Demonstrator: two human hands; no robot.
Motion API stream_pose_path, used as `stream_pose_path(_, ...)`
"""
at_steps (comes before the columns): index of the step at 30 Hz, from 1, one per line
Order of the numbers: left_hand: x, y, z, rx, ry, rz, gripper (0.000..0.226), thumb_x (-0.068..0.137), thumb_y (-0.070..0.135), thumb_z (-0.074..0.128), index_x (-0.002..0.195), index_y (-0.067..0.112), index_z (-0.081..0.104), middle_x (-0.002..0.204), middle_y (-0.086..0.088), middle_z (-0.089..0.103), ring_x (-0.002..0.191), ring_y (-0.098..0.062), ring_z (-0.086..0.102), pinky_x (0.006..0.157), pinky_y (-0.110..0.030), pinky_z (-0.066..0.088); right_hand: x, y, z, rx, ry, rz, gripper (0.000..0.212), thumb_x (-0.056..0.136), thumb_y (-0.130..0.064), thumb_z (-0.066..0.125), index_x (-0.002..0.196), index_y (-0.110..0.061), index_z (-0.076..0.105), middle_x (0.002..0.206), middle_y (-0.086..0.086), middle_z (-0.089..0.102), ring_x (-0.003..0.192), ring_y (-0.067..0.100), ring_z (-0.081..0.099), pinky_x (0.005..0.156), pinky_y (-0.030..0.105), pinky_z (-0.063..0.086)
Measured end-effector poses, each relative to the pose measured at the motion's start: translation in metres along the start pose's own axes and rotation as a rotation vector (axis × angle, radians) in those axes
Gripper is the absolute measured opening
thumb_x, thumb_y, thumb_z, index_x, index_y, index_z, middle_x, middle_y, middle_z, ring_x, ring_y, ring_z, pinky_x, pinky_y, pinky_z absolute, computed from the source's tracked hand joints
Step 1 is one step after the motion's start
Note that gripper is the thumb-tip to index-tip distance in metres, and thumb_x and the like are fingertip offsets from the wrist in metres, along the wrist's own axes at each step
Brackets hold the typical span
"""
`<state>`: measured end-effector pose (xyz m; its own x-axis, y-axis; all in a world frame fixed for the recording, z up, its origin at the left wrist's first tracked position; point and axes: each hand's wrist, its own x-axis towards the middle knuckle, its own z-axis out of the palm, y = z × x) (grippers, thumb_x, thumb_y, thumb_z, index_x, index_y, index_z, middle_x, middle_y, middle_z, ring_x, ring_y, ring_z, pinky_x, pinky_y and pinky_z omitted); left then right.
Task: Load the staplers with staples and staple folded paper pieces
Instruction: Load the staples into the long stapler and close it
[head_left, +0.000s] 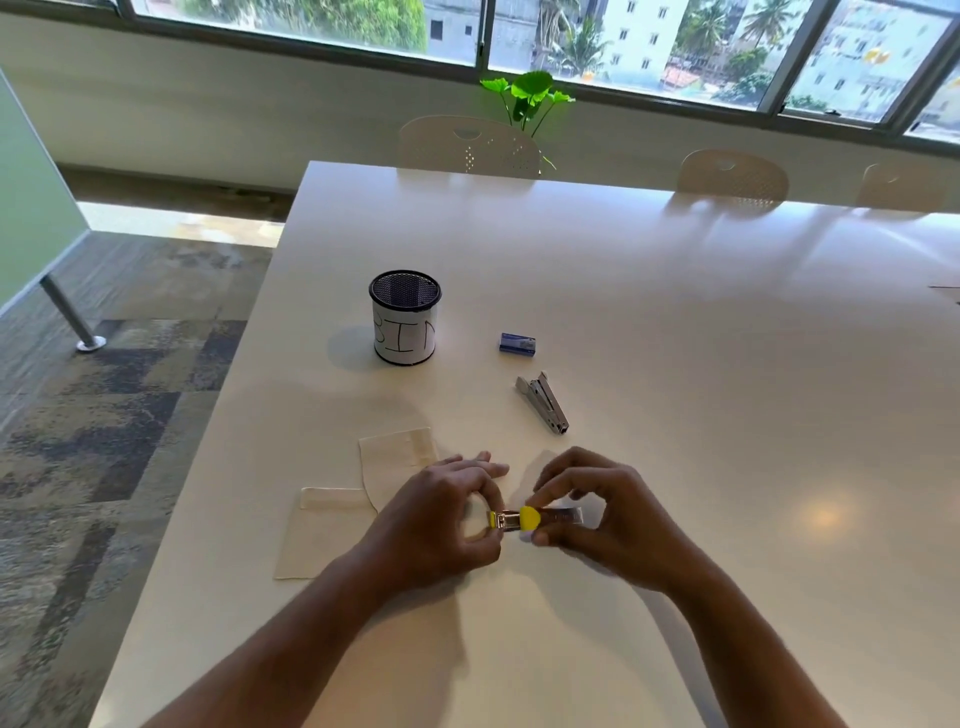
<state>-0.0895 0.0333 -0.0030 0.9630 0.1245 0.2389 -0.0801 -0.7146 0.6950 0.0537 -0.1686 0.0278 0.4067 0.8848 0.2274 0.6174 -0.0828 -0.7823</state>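
A small yellow and metal stapler (530, 518) is held just above the white table (675, 364), between both hands. My left hand (441, 519) pinches its left metal end. My right hand (602, 514) grips its right part, fingers curled round it. A second, all-metal stapler (545, 402) lies on the table beyond my hands. A small blue staple box (518, 344) sits farther back. Two folded paper pieces (400, 457) (317, 535) lie to the left, partly under my left hand.
A black mesh cup labelled BIN (405, 317) stands at the back left of the work area. The table's left edge (228, 415) drops to carpet. Chairs (467, 145) and a green plant (530, 98) line the far side.
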Motion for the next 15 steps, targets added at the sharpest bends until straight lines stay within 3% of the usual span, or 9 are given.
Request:
stream_pose_path(3, 0.0, -0.001, 0.0, -0.011, 0.033, -0.017, 0.023, 0.072, 0.031, 0.074, 0.095, 0.029, 0.07, 0.138, 0.007, 0.065, 0.137, -0.002, 0.05, 0.112, -0.033, 0.045, 0.001, 0.003, 0.005, 0.043, -0.041, 0.026, 0.028, 0.075, -0.029, 0.093, 0.099, -0.026, 0.079, 0.117, -0.007, 0.071, 0.116, 0.021, 0.067, 0.09, 0.042, 0.058)
stream_pose_path(5, 0.0, -0.002, 0.0, -0.015, 0.067, -0.029, 0.022, 0.073, 0.029, 0.074, 0.094, 0.031, 0.07, 0.134, 0.012, 0.067, 0.132, 0.001, 0.054, 0.106, -0.034, 0.05, 0.001, 0.005, 0.005, 0.024, -0.077, 0.041, 0.033, 0.07, -0.03, 0.096, 0.096, -0.023, 0.078, 0.112, -0.007, 0.074, 0.108, 0.019, 0.07, 0.087, 0.044, 0.059)
stream_pose_path(8, 0.0, -0.001, 0.0, -0.001, 0.1, -0.023, 0.02, 0.075, 0.026, 0.076, 0.094, 0.031, 0.069, 0.124, 0.017, 0.071, 0.123, 0.003, 0.06, 0.098, -0.034, 0.054, 0.001, 0.005, 0.008, -0.007, -0.063, 0.081, 0.05, 0.061, -0.035, 0.1, 0.104, -0.025, 0.074, 0.096, -0.01, 0.076, 0.088, 0.013, 0.071, 0.077, 0.031, 0.057)
stream_pose_path(10, 0.0, 0.002, 0.0, 0.023, 0.108, 0.007, 0.02, 0.077, 0.024, 0.077, 0.094, 0.031, 0.068, 0.116, 0.016, 0.074, 0.115, 0.0, 0.065, 0.097, -0.035, 0.054, 0.003, 0.007, 0.012, -0.003, -0.036, 0.072, 0.057, 0.06, -0.038, 0.1, 0.111, -0.028, 0.075, 0.095, -0.012, 0.075, 0.086, 0.011, 0.07, 0.075, 0.027, 0.055)
stream_pose_path(15, -0.004, 0.014, -0.005, 0.082, 0.08, 0.028, 0.027, 0.079, 0.035, 0.064, 0.106, 0.031, 0.066, 0.107, 0.016, 0.073, 0.102, -0.008, 0.066, 0.104, -0.028, 0.048, 0.004, 0.018, 0.02, 0.051, 0.015, -0.026, 0.042, 0.073, -0.039, 0.094, 0.11, -0.026, 0.08, 0.1, -0.002, 0.073, 0.085, 0.024, 0.071, 0.07, 0.049, 0.057)
